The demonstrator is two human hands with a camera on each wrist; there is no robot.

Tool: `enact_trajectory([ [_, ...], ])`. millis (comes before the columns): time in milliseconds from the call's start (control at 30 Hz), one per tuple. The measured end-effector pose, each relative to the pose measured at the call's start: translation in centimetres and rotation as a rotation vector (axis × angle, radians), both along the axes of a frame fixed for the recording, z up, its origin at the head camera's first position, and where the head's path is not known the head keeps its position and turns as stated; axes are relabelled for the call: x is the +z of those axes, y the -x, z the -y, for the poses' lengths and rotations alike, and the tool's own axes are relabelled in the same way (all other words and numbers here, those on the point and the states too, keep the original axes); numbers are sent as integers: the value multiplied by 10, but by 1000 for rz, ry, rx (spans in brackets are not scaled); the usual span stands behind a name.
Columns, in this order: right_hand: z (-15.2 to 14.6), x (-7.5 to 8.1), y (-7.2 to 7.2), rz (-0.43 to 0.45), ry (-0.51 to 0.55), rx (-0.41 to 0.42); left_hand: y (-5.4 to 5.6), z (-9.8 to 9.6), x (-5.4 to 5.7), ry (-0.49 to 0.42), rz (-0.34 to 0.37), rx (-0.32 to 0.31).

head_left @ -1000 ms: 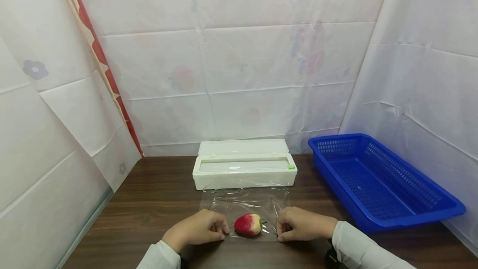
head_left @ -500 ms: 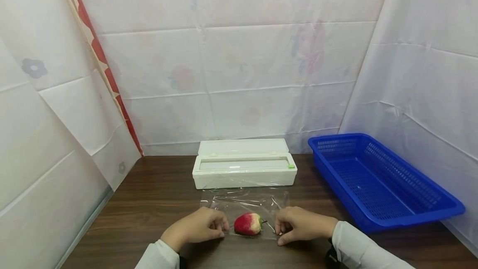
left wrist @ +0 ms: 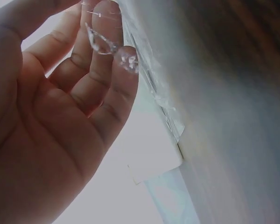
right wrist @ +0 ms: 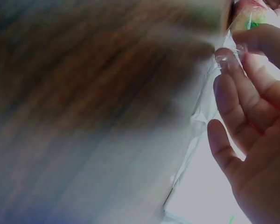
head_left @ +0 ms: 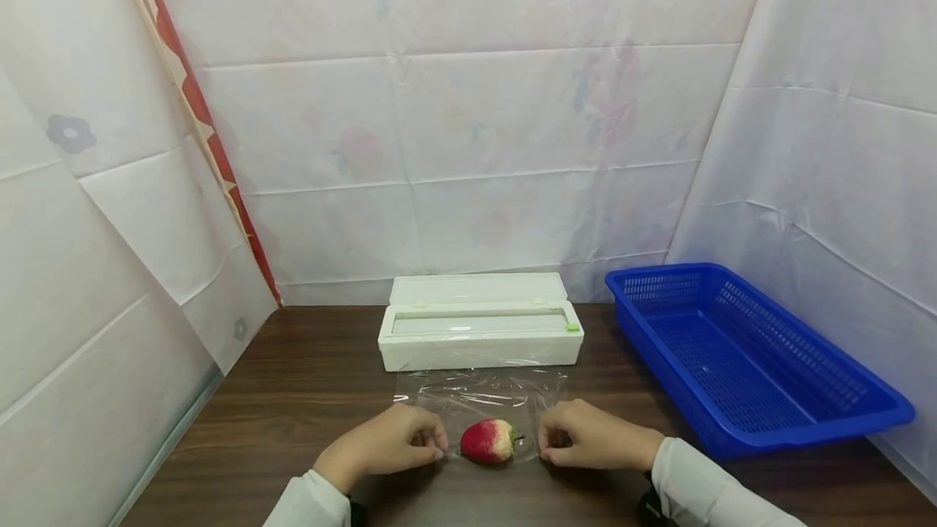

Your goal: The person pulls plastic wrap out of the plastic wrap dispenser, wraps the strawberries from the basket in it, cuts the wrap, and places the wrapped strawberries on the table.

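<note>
On the counter (head_left: pixel 278 397) before you, the fruit (head_left: pixel 485 441) lay on the film (head_left: pixel 476 389), between your left hand (head_left: pixel 388 442) and right hand (head_left: pixel 594 437). The film ran back to the box (head_left: pixel 479 354) behind the fruit, its lid (head_left: pixel 479 288) at the rear. The basket (head_left: pixel 662 368) sat to the right of the box. Hangings (head_left: pixel 468 128) rose on 3 sides: left, right and behind.
</note>
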State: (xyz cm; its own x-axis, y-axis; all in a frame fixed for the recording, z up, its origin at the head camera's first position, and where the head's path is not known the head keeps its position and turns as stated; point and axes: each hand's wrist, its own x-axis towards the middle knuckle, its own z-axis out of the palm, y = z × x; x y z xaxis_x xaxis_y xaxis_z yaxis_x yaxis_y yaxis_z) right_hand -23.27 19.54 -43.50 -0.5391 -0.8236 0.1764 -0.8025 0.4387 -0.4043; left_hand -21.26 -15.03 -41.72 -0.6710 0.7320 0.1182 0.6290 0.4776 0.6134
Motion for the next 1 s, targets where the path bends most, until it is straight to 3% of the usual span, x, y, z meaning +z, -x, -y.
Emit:
enact_trajectory([
  [333, 0, 0, -2, 107, 90, -12, 1, -3, 1, -3, -31, -1],
  [733, 4, 3, -5, -22, 38, 27, 1, -7, -3, -16, -99, -38],
  [1000, 8, 2, -5, -108, 15, 26, 3, -14, -3, -37, -43, -27],
])
